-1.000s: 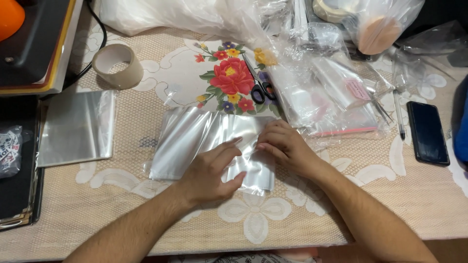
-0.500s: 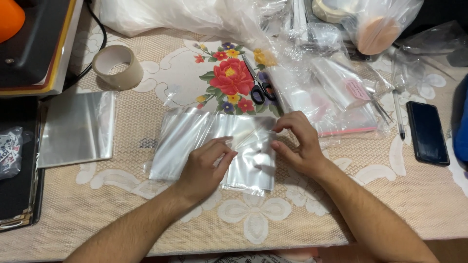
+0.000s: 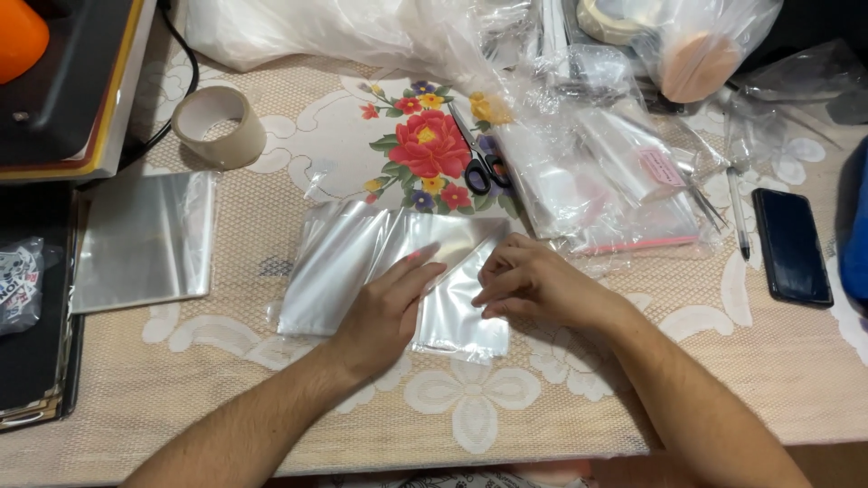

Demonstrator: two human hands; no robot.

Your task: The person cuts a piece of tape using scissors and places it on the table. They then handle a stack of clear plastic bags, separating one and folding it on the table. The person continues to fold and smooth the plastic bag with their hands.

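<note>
Several clear plastic sleeves (image 3: 344, 262) lie fanned out on the lace tablecloth (image 3: 506, 398) in the middle of the head view. My left hand (image 3: 384, 307) rests flat on them, fingers stretched toward the upper right. My right hand (image 3: 529, 282) lies at the right edge of the top sleeve (image 3: 457, 316), fingertips pinching or pressing that edge. Both hands touch the same small sleeve.
A second stack of clear sleeves (image 3: 145, 239) lies at the left. A tape roll (image 3: 217, 125) sits at the back left, black-handled scissors (image 3: 479, 163) on the floral patch, a heap of plastic bags (image 3: 597, 172) behind, a pen (image 3: 737, 212) and a black phone (image 3: 791, 246) at the right.
My left hand has flattened and slid right over the sleeves. My right hand has come down from the top edge to the right edge. The top sleeve now lies flat.
</note>
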